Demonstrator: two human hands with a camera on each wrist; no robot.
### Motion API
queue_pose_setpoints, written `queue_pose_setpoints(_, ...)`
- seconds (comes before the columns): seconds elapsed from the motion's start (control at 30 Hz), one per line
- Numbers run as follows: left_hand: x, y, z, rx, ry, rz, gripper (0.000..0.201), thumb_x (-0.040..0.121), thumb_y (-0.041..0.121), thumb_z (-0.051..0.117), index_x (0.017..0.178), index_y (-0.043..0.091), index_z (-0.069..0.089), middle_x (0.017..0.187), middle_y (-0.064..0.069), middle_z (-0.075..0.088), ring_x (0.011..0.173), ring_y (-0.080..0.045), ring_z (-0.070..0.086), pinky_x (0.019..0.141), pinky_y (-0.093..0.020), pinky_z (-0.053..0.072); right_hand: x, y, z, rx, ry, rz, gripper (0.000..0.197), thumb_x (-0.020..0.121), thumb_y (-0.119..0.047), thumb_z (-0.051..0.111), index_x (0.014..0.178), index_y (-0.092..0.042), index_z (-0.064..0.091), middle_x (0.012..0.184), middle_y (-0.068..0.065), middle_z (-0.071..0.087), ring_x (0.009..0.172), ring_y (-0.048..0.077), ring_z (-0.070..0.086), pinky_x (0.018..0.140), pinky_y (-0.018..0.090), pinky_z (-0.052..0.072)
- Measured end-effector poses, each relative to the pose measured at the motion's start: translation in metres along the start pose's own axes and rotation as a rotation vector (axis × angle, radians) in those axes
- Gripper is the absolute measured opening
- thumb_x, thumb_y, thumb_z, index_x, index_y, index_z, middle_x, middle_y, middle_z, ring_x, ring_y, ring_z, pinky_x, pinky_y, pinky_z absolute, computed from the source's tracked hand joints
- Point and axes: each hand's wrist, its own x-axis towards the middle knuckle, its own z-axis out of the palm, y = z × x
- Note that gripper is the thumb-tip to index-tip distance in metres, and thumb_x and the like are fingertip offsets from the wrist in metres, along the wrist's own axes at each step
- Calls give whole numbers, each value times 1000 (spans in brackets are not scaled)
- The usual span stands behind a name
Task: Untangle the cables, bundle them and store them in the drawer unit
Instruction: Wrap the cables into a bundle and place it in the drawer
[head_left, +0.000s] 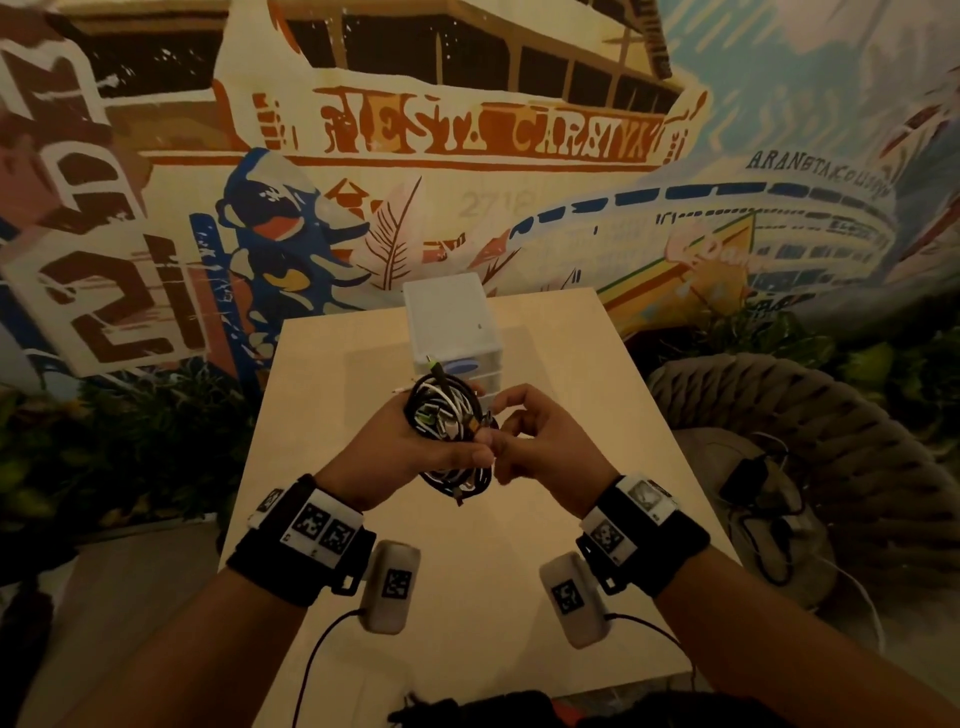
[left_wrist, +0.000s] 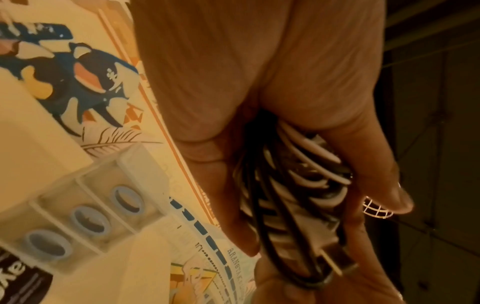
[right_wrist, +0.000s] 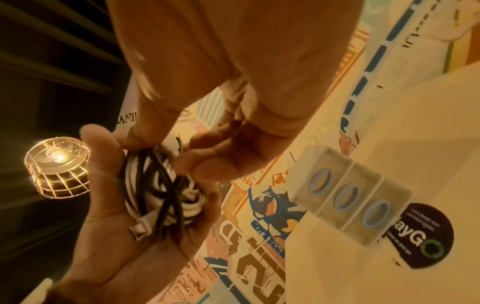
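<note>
A coiled bundle of black and white cables is held above the table, just in front of the drawer unit. My left hand cups the bundle in its palm, thumb curled over it. In the left wrist view the cables run between palm and thumb. My right hand has curled fingers and pinches the bundle's right edge. In the right wrist view the cables lie in the left palm, with the right fingertips on their top. The white unit has three shut drawers with blue ring handles.
The light wooden table carries a round black sticker beside the unit. A woven chair with a dark adapter and cords stands to the right. A painted mural wall is behind. A caged lamp hangs overhead.
</note>
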Motion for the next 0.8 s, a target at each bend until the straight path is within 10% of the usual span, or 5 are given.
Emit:
queue_pose_setpoints(0.27, 8, -13, 16, -184, 105, 11, 64, 67, 20, 86, 126, 11, 63, 120, -22, 68, 114, -36, 67, 96, -50, 56, 0, 2, -3, 37, 53, -79, 28, 83, -31, 70, 95, -6, 66, 63, 6, 67, 52, 18, 62, 54, 32, 56)
queue_pose_setpoints(0.47, 10, -16, 11, -195, 202, 13, 61, 70, 26, 85, 123, 5, 63, 118, -16, 70, 115, -38, 66, 99, -57, 53, -7, 3, -20, 44, -103, -50, 31, 83, 7, 73, 113, 8, 64, 96, 20, 72, 87, 25, 72, 78, 31, 59)
queue_pose_setpoints(0.8, 5, -18, 18, -89, 165, 24, 60, 63, 30, 88, 116, 13, 67, 105, -4, 76, 105, -22, 72, 84, -31, 58, -8, 11, -10, 44, 44, -5, 20, 83, -5, 78, 99, 5, 73, 96, 32, 69, 79, 34, 71, 76, 41, 63)
